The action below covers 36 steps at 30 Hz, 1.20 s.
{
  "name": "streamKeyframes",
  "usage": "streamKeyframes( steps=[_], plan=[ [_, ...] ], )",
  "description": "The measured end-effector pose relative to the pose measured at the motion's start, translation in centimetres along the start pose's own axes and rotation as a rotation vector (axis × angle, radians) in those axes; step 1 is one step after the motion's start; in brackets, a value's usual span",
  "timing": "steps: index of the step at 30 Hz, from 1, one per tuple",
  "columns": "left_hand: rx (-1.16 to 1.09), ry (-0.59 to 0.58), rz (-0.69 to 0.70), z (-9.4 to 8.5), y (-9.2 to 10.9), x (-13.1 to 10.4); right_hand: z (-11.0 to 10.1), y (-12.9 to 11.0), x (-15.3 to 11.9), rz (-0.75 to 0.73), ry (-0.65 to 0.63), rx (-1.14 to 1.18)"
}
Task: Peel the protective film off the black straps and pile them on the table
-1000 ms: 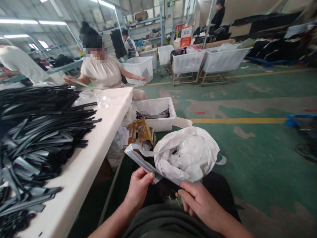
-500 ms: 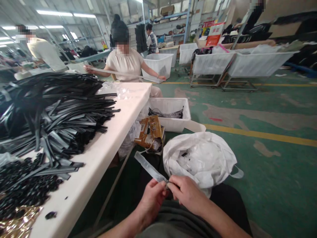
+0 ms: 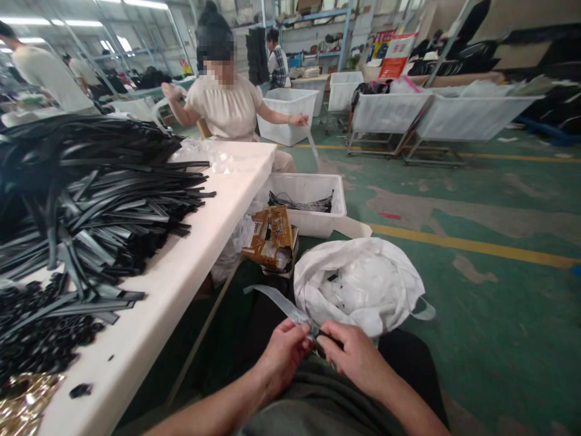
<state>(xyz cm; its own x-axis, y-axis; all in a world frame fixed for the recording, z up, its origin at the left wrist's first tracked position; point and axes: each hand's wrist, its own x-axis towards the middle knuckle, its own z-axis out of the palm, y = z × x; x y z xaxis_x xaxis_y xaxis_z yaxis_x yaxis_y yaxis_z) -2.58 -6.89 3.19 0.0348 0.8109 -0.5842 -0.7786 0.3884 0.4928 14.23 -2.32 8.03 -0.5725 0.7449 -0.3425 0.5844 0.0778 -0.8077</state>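
Over my lap, my left hand (image 3: 287, 348) pinches a clear, narrow plastic sleeve (image 3: 276, 300), whose free end sticks out forward and curls a little. The plastic is bunched up at my fingertips. Close beside it, my right hand (image 3: 353, 356) is closed on a black strap-like piece (image 3: 330, 339) at the bunched end of the sleeve. Most of that piece is hidden by my fingers. Just beyond my hands stands a white sack (image 3: 311, 275) filled with crumpled clear plastic.
On the left, a white table (image 3: 158, 303) bears heaped black straps (image 3: 136, 206), black rings (image 3: 49, 327) and gold-coloured pieces (image 3: 27, 399). An opened brown carton (image 3: 272, 239) and a white bin (image 3: 318, 224) stand on the floor. Across the table sits a co-worker (image 3: 224, 112).
My hands have moved slightly apart, and the black piece now shows by my right fingers. The sleeve's free end has bent. The co-worker's hands rose, with a strip now hanging from one.
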Motion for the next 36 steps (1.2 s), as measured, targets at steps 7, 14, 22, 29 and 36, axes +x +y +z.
streamKeyframes(
  steps=[7, 14, 22, 29, 36],
  plan=[
    [0.021, 0.078, 0.045, -0.1, 1.1, 0.6, -1.8, 2.1, -3.0, 0.116, 0.003, -0.002],
    [0.062, -0.054, -0.056, 1.5, 0.2, 0.5, -1.8, 1.2, -1.7, 0.034, 0.030, -0.032],
    [0.074, 0.010, -0.047, 1.6, 1.3, 1.2, -3.1, 3.3, -4.4, 0.090, 0.183, -0.061],
    [0.161, -0.270, -0.192, 4.2, -2.4, -0.1, 0.2, 2.1, -1.5, -0.002, 0.221, 0.214],
    [-0.164, -0.130, -0.274, 2.7, 0.2, 3.7, -1.9, 4.1, -3.9, 0.089, 0.088, 0.401]
  ],
)
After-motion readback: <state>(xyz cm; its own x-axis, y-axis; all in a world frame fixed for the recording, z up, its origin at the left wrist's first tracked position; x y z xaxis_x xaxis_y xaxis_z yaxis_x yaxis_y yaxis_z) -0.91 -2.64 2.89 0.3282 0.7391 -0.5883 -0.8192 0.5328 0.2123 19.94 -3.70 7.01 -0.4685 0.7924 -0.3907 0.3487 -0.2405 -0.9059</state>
